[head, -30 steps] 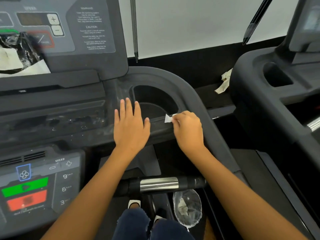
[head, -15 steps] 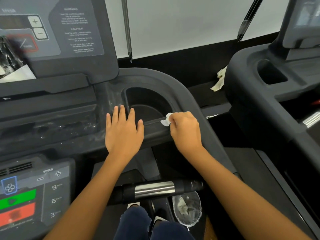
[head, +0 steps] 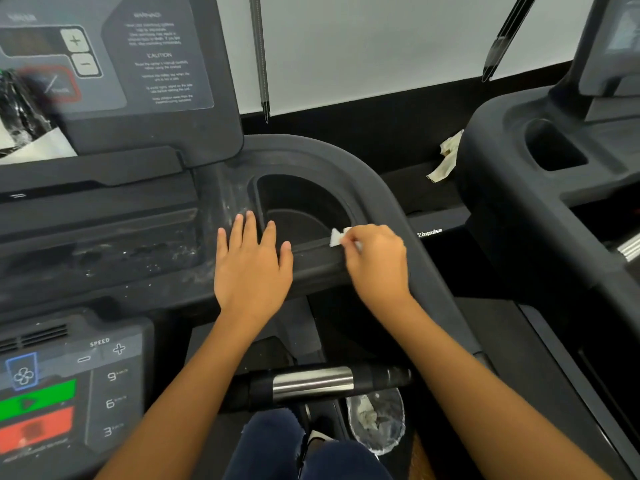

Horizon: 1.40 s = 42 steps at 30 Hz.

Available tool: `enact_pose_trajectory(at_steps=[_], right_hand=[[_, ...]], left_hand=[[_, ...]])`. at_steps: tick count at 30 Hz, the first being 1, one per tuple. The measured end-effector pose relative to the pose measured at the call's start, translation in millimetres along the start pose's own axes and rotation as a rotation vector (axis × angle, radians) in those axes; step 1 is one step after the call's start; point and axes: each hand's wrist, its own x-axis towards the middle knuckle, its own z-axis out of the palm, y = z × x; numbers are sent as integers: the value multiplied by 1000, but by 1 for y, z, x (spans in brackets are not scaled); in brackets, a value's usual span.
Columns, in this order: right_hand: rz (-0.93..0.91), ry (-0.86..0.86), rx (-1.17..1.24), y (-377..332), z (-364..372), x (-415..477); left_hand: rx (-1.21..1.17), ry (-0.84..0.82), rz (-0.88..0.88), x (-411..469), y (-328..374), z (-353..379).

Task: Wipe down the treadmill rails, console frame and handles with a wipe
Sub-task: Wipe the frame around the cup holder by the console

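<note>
A small white wipe (head: pixel 336 236) is pinched in my right hand (head: pixel 377 259) and pressed on the near rim of the cup holder (head: pixel 298 206) in the dark console frame (head: pixel 363 174). My left hand (head: pixel 251 268) lies flat, fingers spread, on the console ledge just left of the cup holder and holds nothing. Below both arms runs a black handle with a silver grip sensor (head: pixel 311 381). The dusty tray (head: pixel 138 251) sits left of my left hand.
The control panel with speed keys, green and red buttons (head: pixel 38 410) is at lower left. A second treadmill console (head: pixel 554 174) stands to the right, a crumpled cloth (head: pixel 446 157) beside it. A bag-lined bin (head: pixel 377 419) stands on the floor by my knees.
The wipe and my right hand have shifted slightly along the cup holder's front rim. My left hand stays flat on the ledge. The view has swung a little.
</note>
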Motion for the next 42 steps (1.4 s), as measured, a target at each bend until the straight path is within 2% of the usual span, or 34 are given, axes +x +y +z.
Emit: enact_pose_trajectory(at_steps=[3, 6, 12, 14, 18, 25, 30, 38, 42], right_hand=[[70, 5, -27, 6, -3, 6], [15, 135, 8, -11, 1, -1], [-92, 51, 43, -15, 10, -13], [-31, 54, 62, -9, 2, -5], [111, -2, -63, -2, -6, 36], [99, -149, -65, -18, -6, 86], [96, -168, -143, -3, -14, 50], [9, -213, -108, -36, 7, 112], [67, -171, -93, -21, 0, 96]], left_hand=[[-6, 7, 1, 0, 1, 1], [-10, 17, -10, 0, 3, 2], [3, 8, -14, 1, 4, 3], [1, 10, -11, 0, 3, 2], [-8, 18, -15, 0, 4, 2], [19, 5, -8, 2, 7, 3], [27, 17, -7, 1, 7, 4], [30, 39, 1, 1, 6, 8], [44, 55, 7, 1, 6, 9]])
